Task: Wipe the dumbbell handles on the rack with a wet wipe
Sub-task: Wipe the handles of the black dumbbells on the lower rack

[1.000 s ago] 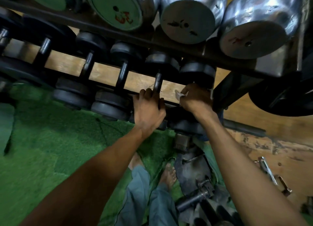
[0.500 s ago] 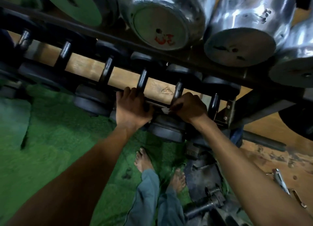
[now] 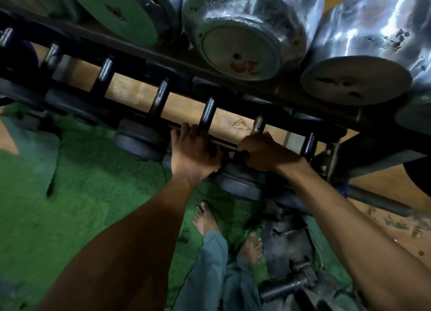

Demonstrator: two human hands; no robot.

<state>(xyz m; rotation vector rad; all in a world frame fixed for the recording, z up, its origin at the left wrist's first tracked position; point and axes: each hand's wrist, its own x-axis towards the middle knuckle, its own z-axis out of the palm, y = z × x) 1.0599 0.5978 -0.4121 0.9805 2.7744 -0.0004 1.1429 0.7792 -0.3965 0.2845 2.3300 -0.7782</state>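
A row of black dumbbells lies on the lower tier of the dark rack (image 3: 140, 61), handles pointing towards me. My left hand (image 3: 193, 152) grips the near end of one dumbbell handle (image 3: 208, 112). My right hand (image 3: 263, 152) is curled round the lower part of the neighbouring handle (image 3: 259, 121) to the right. The wet wipe is hidden inside that fist. One more handle (image 3: 309, 144) stands bare to the right of my right hand, beside the rack's end post.
Large chrome dumbbells (image 3: 245, 30) fill the upper tier just above my hands. Green turf (image 3: 70, 205) covers the floor, where my bare feet (image 3: 205, 219) stand. Loose black weights and a bar (image 3: 284, 287) lie on the floor at the right, and a wooden floor lies beyond.
Both hands have shifted one dumbbell to the left along the rack, leaving the rightmost handle bare. The white corner of the wipe seen earlier at my right hand no longer shows.
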